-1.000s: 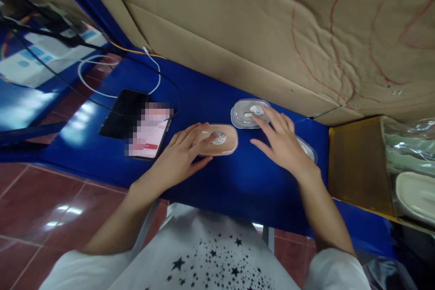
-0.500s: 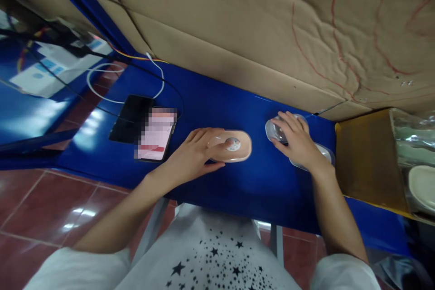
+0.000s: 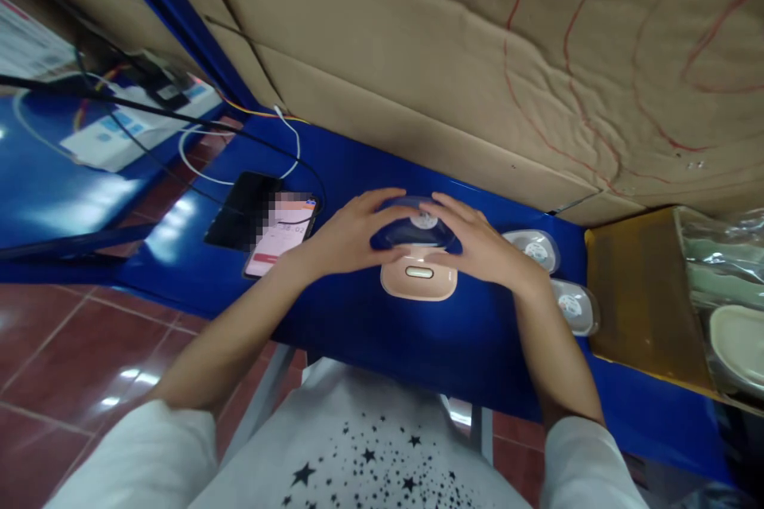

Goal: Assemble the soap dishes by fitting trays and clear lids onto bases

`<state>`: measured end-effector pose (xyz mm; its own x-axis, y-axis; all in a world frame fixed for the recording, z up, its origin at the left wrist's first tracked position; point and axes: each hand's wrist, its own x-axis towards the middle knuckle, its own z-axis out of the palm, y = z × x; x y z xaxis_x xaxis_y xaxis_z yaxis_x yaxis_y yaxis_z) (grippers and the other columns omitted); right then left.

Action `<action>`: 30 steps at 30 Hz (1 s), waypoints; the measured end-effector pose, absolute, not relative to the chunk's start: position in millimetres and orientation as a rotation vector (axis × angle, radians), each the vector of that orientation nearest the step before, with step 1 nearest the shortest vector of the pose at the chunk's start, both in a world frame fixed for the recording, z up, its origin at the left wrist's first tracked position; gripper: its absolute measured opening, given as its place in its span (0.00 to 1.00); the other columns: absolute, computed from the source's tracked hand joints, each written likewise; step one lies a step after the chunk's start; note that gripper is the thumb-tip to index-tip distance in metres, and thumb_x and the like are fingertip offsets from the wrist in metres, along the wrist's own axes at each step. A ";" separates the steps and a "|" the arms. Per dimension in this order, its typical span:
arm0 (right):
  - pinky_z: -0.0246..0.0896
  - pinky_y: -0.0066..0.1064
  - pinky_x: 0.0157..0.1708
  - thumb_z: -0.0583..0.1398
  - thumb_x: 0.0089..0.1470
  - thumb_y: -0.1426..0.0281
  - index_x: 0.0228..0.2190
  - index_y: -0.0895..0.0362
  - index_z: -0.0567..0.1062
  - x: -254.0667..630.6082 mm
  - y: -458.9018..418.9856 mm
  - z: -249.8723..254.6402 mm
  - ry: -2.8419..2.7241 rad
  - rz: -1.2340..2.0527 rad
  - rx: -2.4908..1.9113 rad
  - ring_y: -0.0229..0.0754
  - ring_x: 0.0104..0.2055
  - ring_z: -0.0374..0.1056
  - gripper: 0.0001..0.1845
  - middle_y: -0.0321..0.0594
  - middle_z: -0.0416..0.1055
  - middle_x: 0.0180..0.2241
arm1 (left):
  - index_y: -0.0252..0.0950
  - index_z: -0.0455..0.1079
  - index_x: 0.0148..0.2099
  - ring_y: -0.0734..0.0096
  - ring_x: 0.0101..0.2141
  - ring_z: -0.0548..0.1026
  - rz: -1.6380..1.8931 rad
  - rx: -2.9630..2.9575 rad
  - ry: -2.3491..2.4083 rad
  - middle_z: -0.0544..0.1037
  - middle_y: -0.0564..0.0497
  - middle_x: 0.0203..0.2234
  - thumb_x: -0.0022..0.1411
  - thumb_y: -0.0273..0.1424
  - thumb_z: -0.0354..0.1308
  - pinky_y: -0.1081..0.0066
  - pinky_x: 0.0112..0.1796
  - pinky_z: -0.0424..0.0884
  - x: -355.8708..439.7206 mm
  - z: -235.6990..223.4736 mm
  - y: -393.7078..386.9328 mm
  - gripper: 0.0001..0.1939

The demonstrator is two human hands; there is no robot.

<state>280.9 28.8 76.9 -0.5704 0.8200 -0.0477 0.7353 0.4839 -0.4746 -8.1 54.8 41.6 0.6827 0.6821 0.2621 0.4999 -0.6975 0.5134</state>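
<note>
Clear lid (image 3: pixel 416 227), gripped by left hand (image 3: pixel 351 235) and right hand (image 3: pixel 482 245), peach container (image 3: pixel 419 286) just below them; seemingly positioning, wanting even grip.

It looks like a workshop or packing area: a blue counter (image 3: pixel 370 338) backed by cardboard sheets (image 3: pixel 387 56), an open box (image 3: pixel 641 286) holding clear plastic wrapping (image 3: pixel 725 248), a loose white cable (image 3: pixel 298 149), and a red tiled floor (image 3: pixel 36 350).

Head-worn view, forward and downward
</note>
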 end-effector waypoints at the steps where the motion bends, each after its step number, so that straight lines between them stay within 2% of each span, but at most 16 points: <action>1: 0.52 0.63 0.75 0.65 0.68 0.56 0.75 0.45 0.59 277.1 41.0 73.4 -2.537 0.642 -1.364 0.59 0.81 0.51 0.42 0.50 0.52 0.79 | 0.42 0.70 0.70 0.48 0.71 0.67 0.637 2.465 0.932 0.66 0.38 0.73 0.71 0.43 0.66 0.47 0.70 0.66 -6.2 40.3 66.3 0.29; 5: 0.57 0.63 0.72 0.69 0.62 0.66 0.73 0.54 0.63 266.3 71.0 57.9 -2.529 0.509 -1.513 0.63 0.78 0.55 0.42 0.57 0.57 0.77 | 0.37 0.68 0.71 0.41 0.74 0.63 0.534 2.481 0.998 0.62 0.33 0.75 0.69 0.38 0.66 0.40 0.70 0.64 9.8 21.8 97.2 0.32; 9: 0.60 0.66 0.68 0.70 0.60 0.69 0.70 0.52 0.67 262.8 72.7 41.7 -2.501 0.399 -1.627 0.67 0.74 0.62 0.40 0.57 0.61 0.74 | 0.35 0.64 0.73 0.39 0.76 0.58 0.496 2.519 1.007 0.56 0.31 0.78 0.70 0.33 0.63 0.38 0.70 0.62 20.2 -1.9 101.2 0.32; 13: 0.60 0.65 0.69 0.69 0.62 0.67 0.71 0.51 0.66 262.8 73.1 30.3 -2.487 0.451 -1.664 0.64 0.75 0.61 0.39 0.56 0.60 0.76 | 0.37 0.64 0.74 0.40 0.76 0.58 0.484 2.511 1.003 0.55 0.31 0.78 0.76 0.37 0.58 0.37 0.71 0.61 17.9 -11.3 97.4 0.29; 16: 0.57 0.62 0.71 0.69 0.63 0.67 0.71 0.53 0.66 264.6 74.3 32.7 -2.500 0.473 -1.641 0.63 0.77 0.57 0.39 0.57 0.58 0.76 | 0.35 0.63 0.75 0.38 0.76 0.58 0.488 2.507 1.029 0.54 0.28 0.78 0.78 0.41 0.58 0.36 0.70 0.60 15.2 -2.3 90.8 0.30; 19: 0.53 0.62 0.74 0.65 0.69 0.64 0.71 0.52 0.67 271.4 60.0 48.4 -2.467 0.438 -1.553 0.60 0.79 0.54 0.33 0.56 0.58 0.76 | 0.37 0.64 0.75 0.40 0.74 0.61 0.510 2.549 0.995 0.61 0.32 0.75 0.79 0.43 0.58 0.36 0.70 0.60 10.4 17.7 73.4 0.30; 20: 0.53 0.61 0.74 0.62 0.71 0.62 0.71 0.51 0.67 274.8 49.8 55.1 -2.449 0.434 -1.511 0.58 0.79 0.54 0.31 0.55 0.59 0.76 | 0.39 0.65 0.74 0.42 0.72 0.66 0.520 2.553 0.966 0.67 0.34 0.72 0.78 0.44 0.59 0.38 0.69 0.64 7.8 24.5 64.5 0.29; 22: 0.56 0.60 0.73 0.58 0.74 0.58 0.72 0.46 0.66 281.6 22.7 66.2 -2.436 0.472 -1.441 0.56 0.77 0.58 0.29 0.49 0.63 0.75 | 0.42 0.67 0.73 0.44 0.68 0.71 0.475 2.545 0.891 0.71 0.38 0.69 0.76 0.47 0.63 0.43 0.67 0.68 1.5 34.2 43.5 0.30; 23: 0.59 0.60 0.73 0.59 0.74 0.56 0.72 0.44 0.65 284.3 7.4 69.4 -2.460 0.533 -1.418 0.56 0.76 0.60 0.30 0.47 0.65 0.74 | 0.43 0.65 0.73 0.44 0.67 0.71 0.442 2.539 0.843 0.71 0.39 0.69 0.74 0.48 0.65 0.43 0.66 0.68 -1.7 36.6 32.4 0.33; 25: 0.63 0.61 0.71 0.64 0.69 0.53 0.75 0.42 0.61 287.5 -21.7 69.2 -2.544 0.666 -1.381 0.58 0.75 0.62 0.39 0.46 0.65 0.74 | 0.46 0.59 0.77 0.45 0.68 0.70 0.376 2.503 0.791 0.69 0.40 0.71 0.71 0.47 0.69 0.46 0.67 0.68 -6.7 36.4 11.7 0.40; 27: 0.62 0.65 0.71 0.68 0.67 0.57 0.76 0.42 0.56 287.5 -43.7 62.5 -2.578 0.712 -1.418 0.60 0.77 0.59 0.45 0.47 0.60 0.76 | 0.47 0.54 0.79 0.46 0.69 0.69 0.352 2.484 0.784 0.68 0.41 0.72 0.70 0.41 0.71 0.47 0.66 0.69 -8.9 32.5 -4.1 0.43; 30: 0.63 0.64 0.71 0.69 0.66 0.62 0.75 0.43 0.59 284.8 -58.9 52.8 -2.570 0.729 -1.449 0.59 0.77 0.58 0.44 0.48 0.57 0.77 | 0.45 0.55 0.78 0.45 0.67 0.70 0.360 2.479 0.822 0.69 0.40 0.70 0.70 0.36 0.70 0.46 0.65 0.70 -9.2 27.5 -16.2 0.41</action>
<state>284.8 -58.9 52.8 -0.5414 0.8287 -0.1420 0.7798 0.4318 -0.4533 -9.2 -16.2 27.5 0.7829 0.6156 0.0900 0.4833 -0.6929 0.5351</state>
